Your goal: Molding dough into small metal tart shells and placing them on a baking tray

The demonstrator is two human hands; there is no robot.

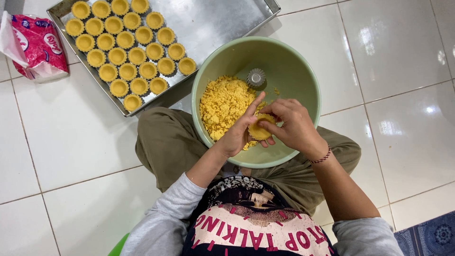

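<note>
A rectangular metal tray [227,19] lies on the white tiled floor [379,71], its right half bare. Its left half holds about 28 small yellow pastry shells [137,56] in slanting rows, close together. Left of the tray, just beside it, lies a crumpled pink and white plastic bag [38,45]. A blue patterned mat [433,237], possibly a rug, shows at the lower right corner.
</note>
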